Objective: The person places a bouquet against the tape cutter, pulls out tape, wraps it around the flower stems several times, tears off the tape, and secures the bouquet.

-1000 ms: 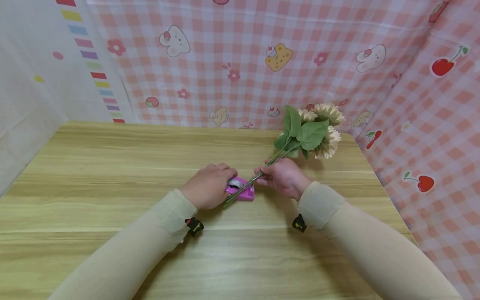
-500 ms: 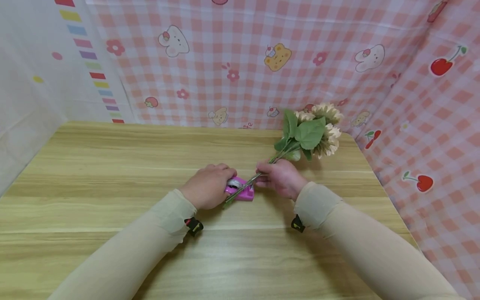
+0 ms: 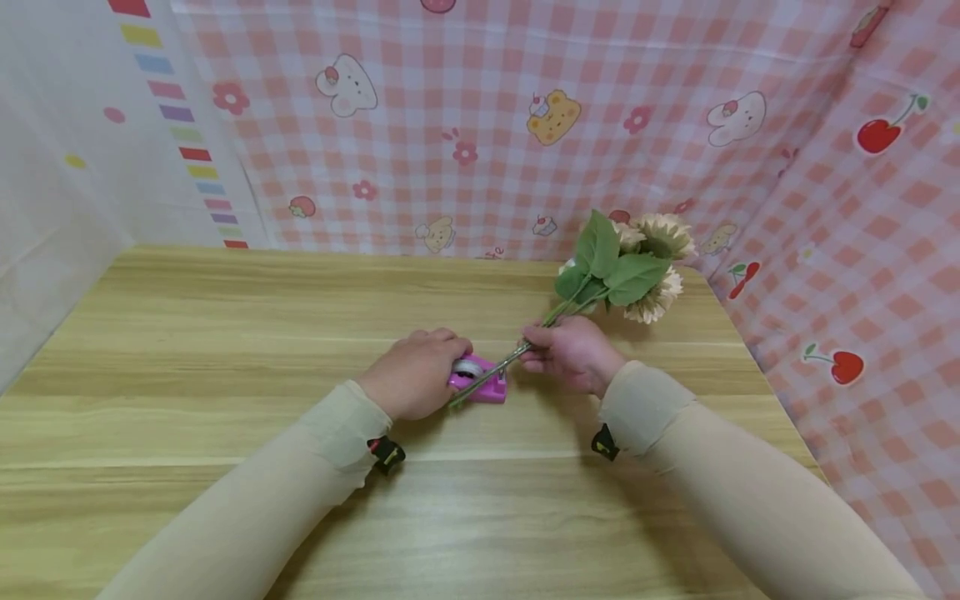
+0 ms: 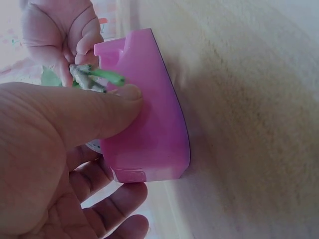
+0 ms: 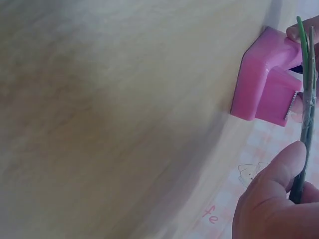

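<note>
My left hand grips a pink tape dispenser on the table, its thumb pressed along one side. A roll of tape sits in the dispenser, and a toothed cutting edge shows in the right wrist view. With thumb and fingers my right hand pinches the stems of a bunch of artificial flowers. Pale blossoms and green leaves point to the back right. Slanting over the dispenser, the stems end near my left thumb. They lie bundled tightly, with a shiny surface; their cut ends spread apart.
The wood-grain table runs back to a pink checked cloth with cartoon prints. More of this cloth hangs along the right side, and a white sheet covers the left. Each wrist carries a small black device.
The flower bunch has turned a little in my right hand, its leaves shifting right. My right hand has moved slightly right; the left hand and the tape dispenser have stayed in place.
</note>
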The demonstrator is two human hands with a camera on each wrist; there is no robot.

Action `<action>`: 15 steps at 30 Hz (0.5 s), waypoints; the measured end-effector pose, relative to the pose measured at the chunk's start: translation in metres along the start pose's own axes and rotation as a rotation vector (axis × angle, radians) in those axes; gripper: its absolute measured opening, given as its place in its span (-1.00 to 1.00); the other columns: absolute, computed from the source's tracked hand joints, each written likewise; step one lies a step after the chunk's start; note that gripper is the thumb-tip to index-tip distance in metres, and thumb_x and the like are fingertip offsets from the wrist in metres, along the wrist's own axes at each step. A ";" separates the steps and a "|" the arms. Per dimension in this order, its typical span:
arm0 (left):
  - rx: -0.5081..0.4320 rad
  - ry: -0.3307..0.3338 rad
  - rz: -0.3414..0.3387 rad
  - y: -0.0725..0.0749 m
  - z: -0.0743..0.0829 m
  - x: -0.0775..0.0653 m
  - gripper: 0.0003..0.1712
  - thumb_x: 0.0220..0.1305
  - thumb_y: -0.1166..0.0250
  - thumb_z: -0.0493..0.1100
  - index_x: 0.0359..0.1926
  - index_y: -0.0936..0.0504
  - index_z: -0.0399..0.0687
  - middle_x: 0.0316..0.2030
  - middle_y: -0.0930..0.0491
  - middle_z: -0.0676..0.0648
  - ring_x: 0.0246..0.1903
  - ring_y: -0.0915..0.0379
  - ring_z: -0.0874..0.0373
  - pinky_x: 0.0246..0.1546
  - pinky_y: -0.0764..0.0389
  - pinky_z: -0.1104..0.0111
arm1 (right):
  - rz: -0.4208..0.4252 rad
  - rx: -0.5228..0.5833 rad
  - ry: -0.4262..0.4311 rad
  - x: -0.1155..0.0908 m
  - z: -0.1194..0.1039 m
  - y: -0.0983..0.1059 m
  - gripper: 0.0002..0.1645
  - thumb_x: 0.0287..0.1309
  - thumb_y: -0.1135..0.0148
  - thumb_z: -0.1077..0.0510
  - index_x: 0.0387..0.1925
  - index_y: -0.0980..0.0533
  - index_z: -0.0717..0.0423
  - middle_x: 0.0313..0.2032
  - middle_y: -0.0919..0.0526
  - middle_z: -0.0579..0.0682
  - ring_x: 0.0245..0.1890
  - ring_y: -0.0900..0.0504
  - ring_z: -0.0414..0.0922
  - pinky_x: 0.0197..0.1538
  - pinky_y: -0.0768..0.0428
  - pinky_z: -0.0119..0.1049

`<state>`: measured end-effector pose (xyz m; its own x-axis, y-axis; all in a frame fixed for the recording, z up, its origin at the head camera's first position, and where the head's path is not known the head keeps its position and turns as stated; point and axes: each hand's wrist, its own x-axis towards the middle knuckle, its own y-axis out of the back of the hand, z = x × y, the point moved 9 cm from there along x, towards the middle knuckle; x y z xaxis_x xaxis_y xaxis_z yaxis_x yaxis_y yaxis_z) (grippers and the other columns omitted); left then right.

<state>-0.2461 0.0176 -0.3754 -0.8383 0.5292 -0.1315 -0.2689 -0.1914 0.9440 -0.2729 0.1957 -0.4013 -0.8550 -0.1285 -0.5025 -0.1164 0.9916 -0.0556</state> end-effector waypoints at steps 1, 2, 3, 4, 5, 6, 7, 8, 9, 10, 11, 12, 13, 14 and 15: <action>0.002 -0.002 0.001 0.000 0.000 0.000 -0.33 0.39 -0.35 -0.17 0.48 -0.45 -0.07 0.46 -0.45 -0.13 0.41 -0.40 -0.17 0.52 -0.39 -0.02 | 0.000 -0.012 0.001 0.000 0.000 0.001 -0.90 0.56 -0.08 0.27 -0.10 -0.49 0.26 -0.46 -0.69 -0.04 -0.48 -0.68 -0.21 -0.29 -0.76 -0.42; 0.004 -0.003 0.001 0.000 0.000 0.000 -0.33 0.39 -0.35 -0.17 0.48 -0.45 -0.07 0.46 -0.46 -0.13 0.41 -0.40 -0.17 0.52 -0.39 -0.02 | 0.000 -0.023 -0.001 0.000 0.000 0.003 -0.90 0.56 -0.08 0.26 -0.13 -0.49 0.23 -0.46 -0.69 -0.06 -0.49 -0.66 -0.22 -0.32 -0.74 -0.43; 0.006 -0.005 0.001 0.000 0.000 0.000 -0.33 0.39 -0.35 -0.16 0.48 -0.45 -0.08 0.46 -0.46 -0.13 0.42 -0.40 -0.17 0.52 -0.39 -0.02 | -0.002 -0.035 -0.003 0.000 0.000 0.004 -0.91 0.56 -0.09 0.26 -0.15 -0.49 0.21 -0.46 -0.69 -0.07 -0.49 -0.64 -0.24 -0.35 -0.71 -0.45; 0.008 -0.006 0.000 0.000 0.000 0.000 -0.33 0.39 -0.35 -0.16 0.49 -0.45 -0.08 0.46 -0.45 -0.13 0.42 -0.40 -0.17 0.52 -0.38 -0.03 | -0.005 -0.043 -0.007 0.000 0.000 0.005 -0.90 0.56 -0.09 0.25 -0.16 -0.49 0.20 -0.45 -0.70 -0.08 -0.50 -0.62 -0.25 -0.37 -0.69 -0.47; 0.010 -0.007 -0.001 0.000 0.000 0.000 -0.33 0.40 -0.35 -0.16 0.49 -0.44 -0.08 0.46 -0.45 -0.13 0.43 -0.39 -0.18 0.52 -0.38 -0.03 | -0.007 -0.047 -0.009 0.000 0.000 0.006 -0.90 0.56 -0.09 0.24 -0.17 -0.48 0.18 -0.45 -0.69 -0.09 -0.50 -0.60 -0.26 -0.39 -0.67 -0.48; 0.010 -0.008 -0.002 -0.001 0.000 0.000 -0.32 0.40 -0.35 -0.15 0.49 -0.44 -0.08 0.46 -0.45 -0.14 0.43 -0.39 -0.18 0.53 -0.37 -0.03 | -0.011 -0.044 -0.012 0.000 0.001 0.006 -0.89 0.57 -0.09 0.23 -0.17 -0.48 0.18 -0.44 -0.69 -0.09 -0.51 -0.58 -0.27 -0.41 -0.65 -0.48; 0.010 -0.008 -0.004 -0.001 0.000 0.000 -0.32 0.40 -0.35 -0.15 0.49 -0.44 -0.08 0.47 -0.44 -0.14 0.44 -0.38 -0.18 0.53 -0.37 -0.03 | -0.017 -0.036 -0.016 0.000 0.001 0.007 -0.89 0.57 -0.08 0.23 -0.16 -0.48 0.19 -0.44 -0.69 -0.08 -0.51 -0.57 -0.28 -0.41 -0.64 -0.48; 0.009 -0.007 -0.006 -0.001 0.000 0.000 -0.31 0.40 -0.35 -0.15 0.50 -0.43 -0.07 0.47 -0.43 -0.14 0.44 -0.38 -0.18 0.53 -0.36 -0.04 | -0.022 -0.021 -0.018 0.000 0.001 0.007 -0.88 0.58 -0.07 0.23 -0.15 -0.48 0.21 -0.43 -0.70 -0.07 -0.51 -0.58 -0.28 -0.39 -0.66 -0.48; 0.010 -0.007 -0.007 -0.001 -0.001 0.001 -0.31 0.40 -0.35 -0.14 0.50 -0.43 -0.07 0.48 -0.43 -0.13 0.44 -0.37 -0.18 0.53 -0.36 -0.04 | -0.028 -0.007 -0.019 0.000 0.001 0.007 -0.87 0.59 -0.04 0.23 -0.14 -0.47 0.22 -0.42 -0.70 -0.07 -0.50 -0.59 -0.28 -0.37 -0.67 -0.48; 0.010 -0.006 -0.009 -0.001 0.000 0.001 -0.31 0.40 -0.36 -0.14 0.51 -0.42 -0.07 0.48 -0.42 -0.13 0.45 -0.37 -0.18 0.54 -0.35 -0.04 | -0.033 0.009 -0.020 0.000 0.001 0.008 -0.86 0.60 -0.02 0.23 -0.13 -0.47 0.24 -0.41 -0.70 -0.06 -0.50 -0.59 -0.27 -0.34 -0.69 -0.47; 0.008 -0.005 -0.011 -0.002 0.000 0.001 -0.30 0.40 -0.36 -0.13 0.51 -0.42 -0.06 0.49 -0.42 -0.13 0.45 -0.36 -0.18 0.54 -0.35 -0.04 | -0.038 0.024 -0.018 0.000 0.001 0.008 -0.85 0.60 -0.01 0.24 -0.13 -0.46 0.25 -0.40 -0.70 -0.05 -0.48 -0.60 -0.26 -0.31 -0.71 -0.46; 0.007 -0.003 -0.012 -0.002 0.000 0.001 -0.30 0.40 -0.37 -0.12 0.51 -0.42 -0.06 0.49 -0.41 -0.13 0.45 -0.36 -0.18 0.54 -0.35 -0.04 | -0.045 0.037 -0.018 0.000 0.001 0.008 -0.84 0.61 0.00 0.24 -0.13 -0.46 0.26 -0.39 -0.70 -0.04 -0.47 -0.61 -0.25 -0.28 -0.72 -0.45; 0.006 -0.002 -0.013 -0.002 -0.001 0.001 -0.29 0.40 -0.37 -0.11 0.51 -0.42 -0.06 0.49 -0.41 -0.13 0.45 -0.36 -0.19 0.54 -0.35 -0.04 | -0.051 0.045 -0.018 0.000 0.000 0.009 -0.84 0.61 0.02 0.25 -0.12 -0.46 0.27 -0.38 -0.70 -0.03 -0.46 -0.61 -0.25 -0.24 -0.73 -0.44; 0.006 -0.001 -0.014 -0.002 0.000 0.001 -0.30 0.40 -0.38 -0.10 0.51 -0.42 -0.05 0.49 -0.41 -0.13 0.45 -0.36 -0.19 0.54 -0.35 -0.04 | -0.058 0.048 -0.017 0.000 0.000 0.009 -0.84 0.62 0.03 0.25 -0.12 -0.45 0.26 -0.37 -0.70 -0.03 -0.44 -0.61 -0.24 -0.22 -0.74 -0.43; 0.005 0.000 -0.014 -0.002 0.000 0.000 -0.30 0.40 -0.38 -0.10 0.51 -0.42 -0.05 0.49 -0.41 -0.13 0.44 -0.36 -0.19 0.54 -0.35 -0.04 | -0.066 0.048 -0.016 0.000 -0.001 0.009 -0.83 0.62 0.03 0.24 -0.13 -0.45 0.26 -0.37 -0.69 -0.03 -0.43 -0.61 -0.24 -0.21 -0.75 -0.43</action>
<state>-0.2463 0.0177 -0.3770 -0.8344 0.5320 -0.1443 -0.2778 -0.1796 0.9437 -0.2742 0.2047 -0.4013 -0.8379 -0.1937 -0.5103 -0.1476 0.9805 -0.1298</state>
